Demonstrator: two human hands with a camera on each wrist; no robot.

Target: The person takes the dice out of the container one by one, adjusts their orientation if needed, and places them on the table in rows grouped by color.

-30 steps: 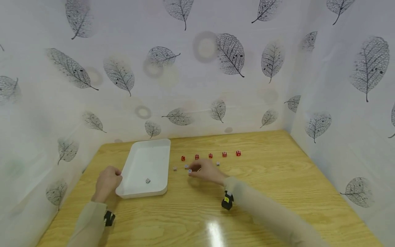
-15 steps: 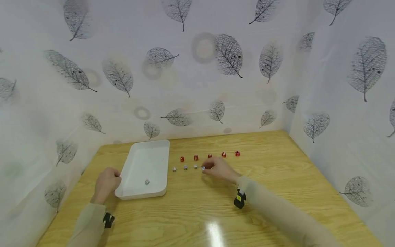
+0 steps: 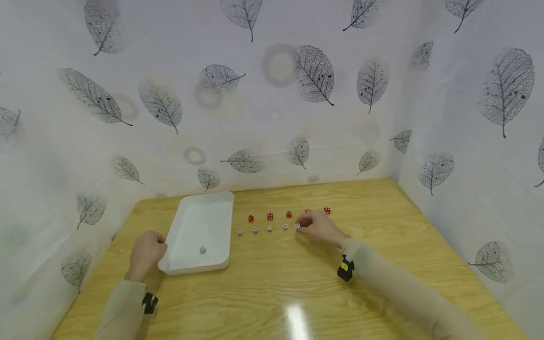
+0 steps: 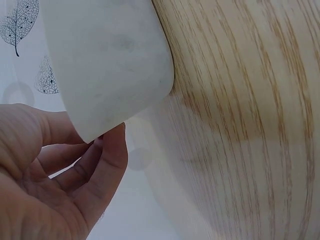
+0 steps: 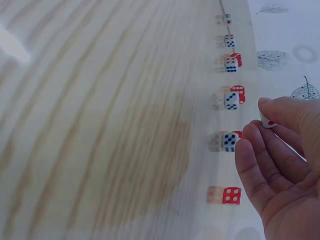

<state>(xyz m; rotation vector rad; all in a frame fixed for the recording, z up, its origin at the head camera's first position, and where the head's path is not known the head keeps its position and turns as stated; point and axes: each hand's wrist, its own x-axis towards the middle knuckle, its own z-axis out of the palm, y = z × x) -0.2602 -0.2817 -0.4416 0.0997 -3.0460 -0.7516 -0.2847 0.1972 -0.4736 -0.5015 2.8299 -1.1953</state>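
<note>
My left hand (image 3: 146,252) pinches the near left corner of a shallow white tray (image 3: 167,269) between thumb and fingers; the left wrist view shows this grip on the tray wall (image 4: 115,70). One white die (image 3: 203,250) lies inside. My right hand (image 3: 320,228) pinches a small white die (image 3: 297,226) in its fingertips, a red pip showing in the right wrist view. It hovers by the right end of a row of white dice, which includes a die (image 3: 285,227) and another (image 3: 269,228). The nearest table die (image 5: 230,141) has blue pips.
Behind the white dice runs a row of red dice, with one red die (image 3: 251,218) at its left end and another (image 3: 327,210) at its right. The wooden table (image 3: 238,302) is enclosed by a leaf-printed curtain (image 3: 263,113) at the back and sides.
My right hand has moved right along the white row with the pinched die, uncovering dice it hid before. My left hand stays on the tray corner.
</note>
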